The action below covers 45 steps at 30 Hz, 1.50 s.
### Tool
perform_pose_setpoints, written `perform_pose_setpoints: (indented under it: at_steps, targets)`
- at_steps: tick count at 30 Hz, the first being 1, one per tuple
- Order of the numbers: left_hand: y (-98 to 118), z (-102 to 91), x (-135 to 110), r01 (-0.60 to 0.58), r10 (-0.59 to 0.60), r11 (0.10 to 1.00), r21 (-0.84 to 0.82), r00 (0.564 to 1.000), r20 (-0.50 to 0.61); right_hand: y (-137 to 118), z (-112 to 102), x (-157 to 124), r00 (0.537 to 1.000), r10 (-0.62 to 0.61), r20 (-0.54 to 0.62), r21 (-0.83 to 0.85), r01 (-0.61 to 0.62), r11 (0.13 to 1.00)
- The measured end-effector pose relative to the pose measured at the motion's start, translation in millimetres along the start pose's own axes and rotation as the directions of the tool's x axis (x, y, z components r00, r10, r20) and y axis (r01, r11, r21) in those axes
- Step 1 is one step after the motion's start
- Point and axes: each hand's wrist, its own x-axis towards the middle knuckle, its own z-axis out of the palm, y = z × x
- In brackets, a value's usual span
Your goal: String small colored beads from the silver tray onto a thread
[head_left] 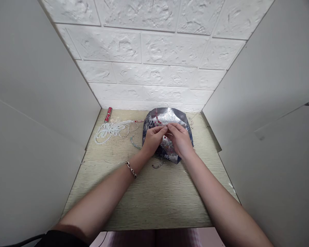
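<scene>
My left hand (pixel 153 140) and my right hand (pixel 180 140) meet fingertip to fingertip over a silvery, dark-sided pouch or lined tray (pixel 173 115). Both are closed in a pinch; whatever sits between the fingers is too small to make out. Small loose beads (pixel 168 146) in mixed colours lie on the shiny lining below my hands. A strand of red beads (pixel 157 118) runs down the lining behind my fingers. Short strands hang out at the near side, one of pale blue beads (pixel 134 143) and one of greyish beads (pixel 158 166).
Several white and clear bead strands (pixel 110 129) lie at the left of the wooden tabletop (pixel 159 202). Behind them is a red patterned cylinder (pixel 108 114). A white brick-textured wall (pixel 154 73) closes off the back, with grey panels (pixel 267 103) on both sides.
</scene>
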Motion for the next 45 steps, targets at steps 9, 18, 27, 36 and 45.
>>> perform_pose_setpoints:
  at_steps: [9,18,27,36,45]
  targets:
    - [1,-1.9,1,0.099,-0.086,0.983,-0.153,0.992,0.09,-2,-7,0,0.958,-0.284,0.037,-0.411,0.274,0.87]
    - [2,-3.2,3,0.159,-0.139,0.968,-0.194,0.984,0.113,-3,-7,-1,0.954,-0.296,0.036,-0.414,0.284,0.865]
    - [1,-2.4,4,0.17,-0.153,0.96,-0.222,0.984,0.093,5,-11,4,0.977,-0.214,0.023,-0.361,0.208,0.909]
    - [2,-4.9,6,0.203,-0.179,0.956,-0.211,0.975,0.128,-3,-8,-1,0.957,-0.289,0.033,-0.46,0.271,0.845]
    - [4,-8.9,9,0.265,-0.217,0.934,-0.24,0.953,0.21,-6,-5,-2,0.953,-0.3,0.05,-0.481,0.287,0.829]
